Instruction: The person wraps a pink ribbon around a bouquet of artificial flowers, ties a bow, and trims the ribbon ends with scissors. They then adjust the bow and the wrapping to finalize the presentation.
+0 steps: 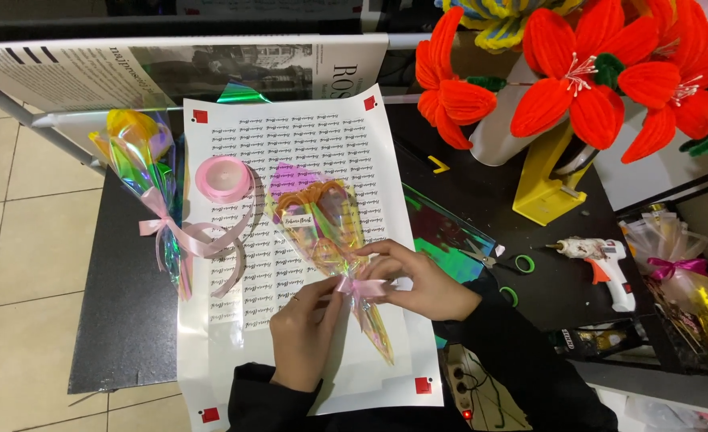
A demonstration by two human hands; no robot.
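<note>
The right hand (418,280) hides part of the pink bow (360,286). The orange flowers (602,72) are cut off by the top edge

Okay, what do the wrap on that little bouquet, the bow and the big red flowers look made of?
The wrap looks like thin clear plastic film: it shows rainbow glints. The bow, pinched by both hands, looks like pink satin ribbon with a soft sheen. The red flowers look fuzzy and matte, probably pipe cleaner or yarn.
</note>
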